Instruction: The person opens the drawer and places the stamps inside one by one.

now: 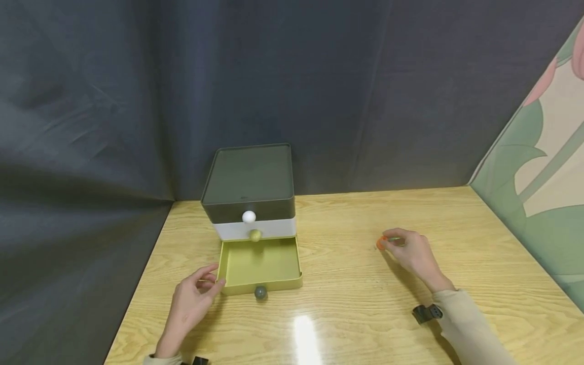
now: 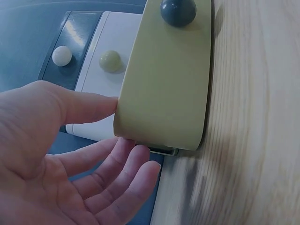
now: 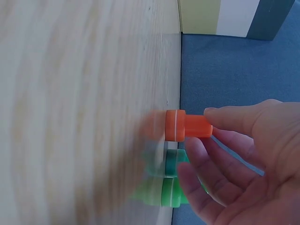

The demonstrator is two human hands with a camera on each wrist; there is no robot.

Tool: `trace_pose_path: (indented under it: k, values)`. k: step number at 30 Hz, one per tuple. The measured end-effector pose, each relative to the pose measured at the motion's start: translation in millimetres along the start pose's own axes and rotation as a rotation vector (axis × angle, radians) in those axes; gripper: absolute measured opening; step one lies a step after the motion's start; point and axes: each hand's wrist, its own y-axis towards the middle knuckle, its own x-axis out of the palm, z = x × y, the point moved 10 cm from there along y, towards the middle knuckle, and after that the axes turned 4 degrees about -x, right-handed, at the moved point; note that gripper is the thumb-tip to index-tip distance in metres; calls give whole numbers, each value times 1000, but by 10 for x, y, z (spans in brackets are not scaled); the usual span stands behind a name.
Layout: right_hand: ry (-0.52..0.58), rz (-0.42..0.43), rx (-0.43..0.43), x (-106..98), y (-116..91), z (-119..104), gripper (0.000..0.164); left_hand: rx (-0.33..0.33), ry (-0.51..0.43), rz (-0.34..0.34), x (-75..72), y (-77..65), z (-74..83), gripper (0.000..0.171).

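Fingers of the right hand (image 1: 414, 252) pinch an orange peg (image 3: 197, 126) at the tabletop (image 1: 347, 289), a teal peg (image 3: 171, 162) and a green peg (image 3: 170, 192) just beside it — the left hand (image 1: 191, 299), fingers loosely spread, touches the front left corner of the open yellow-green drawer (image 1: 266, 261).

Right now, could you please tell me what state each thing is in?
Yellow-green bottom drawer, pulled open
White middle drawer, shut
Dark grey top drawer, shut
Orange peg, upright, held by right hand
Teal peg, upright
Bright green peg, upright
Left hand, at bottom drawer's corner
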Motion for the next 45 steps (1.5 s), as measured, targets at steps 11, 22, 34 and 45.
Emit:
trace_pose_path:
  k: [11,22,34,45]
  values:
    - [-2,-8,-3,32,26,-11,27,32,-18,-63,52,-3,-16,66]
    - [38,-29,14,33,29,-25,29,48,-55,-49,5,18,-37,61]
    - [132,-43,5,-29,18,-119,35,74,-73,-49,-32,66,-38,54]
    - [260,-79,-69,86,87,-524,30,58,-19,-7,-70,89,-136,55]
